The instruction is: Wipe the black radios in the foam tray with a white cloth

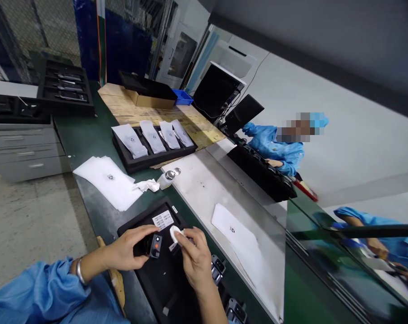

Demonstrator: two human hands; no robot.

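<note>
My left hand is closed around a small black device with an orange button on its end face. Just right of it, my right hand pinches a small white round pad between thumb and fingers. The pad and the device are apart. Both hands are over a black foam tray, where a white label sheet with printed codes lies at the far end. More grey-black devices stand to the right of the tray, partly hidden by my right forearm.
Beyond the tray stand a dispenser bottle with its metal lid raised, crumpled tissue and stacked white sleeves. A black tray holds several white pouches. Another white sleeve lies on the conveyor. A co-worker sits across it.
</note>
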